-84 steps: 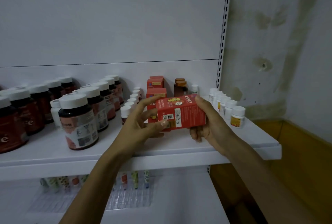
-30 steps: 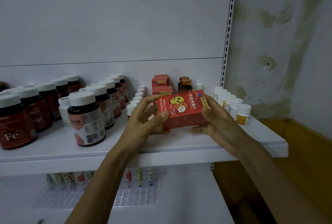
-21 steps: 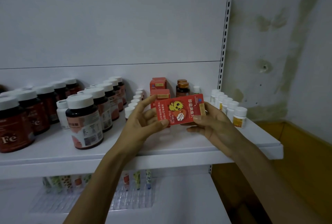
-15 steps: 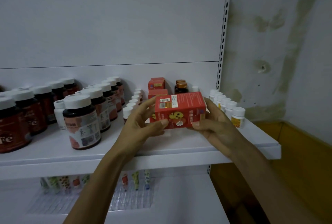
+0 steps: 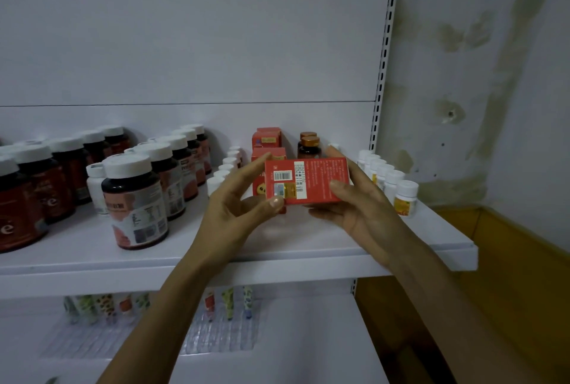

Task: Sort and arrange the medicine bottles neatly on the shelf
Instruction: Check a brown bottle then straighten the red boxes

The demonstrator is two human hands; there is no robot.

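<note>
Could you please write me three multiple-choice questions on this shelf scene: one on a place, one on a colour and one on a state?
1. Where is the red box?
A. Lying on the lower shelf.
B. In the air above the shelf, in front of other red boxes.
C. Standing on a bottle cap.

2. What colour are the caps of the large dark bottles?
A. White.
B. Green.
C. Black.

3. How is the red box held?
A. By one hand alone.
B. By neither hand.
C. Gripped by the left hand and the right hand.

Answers:
1 B, it is clear of the shelf surface, with red boxes behind it.
2 A, each of their caps shows white.
3 C, fingers of both hands curl round its ends.
</note>
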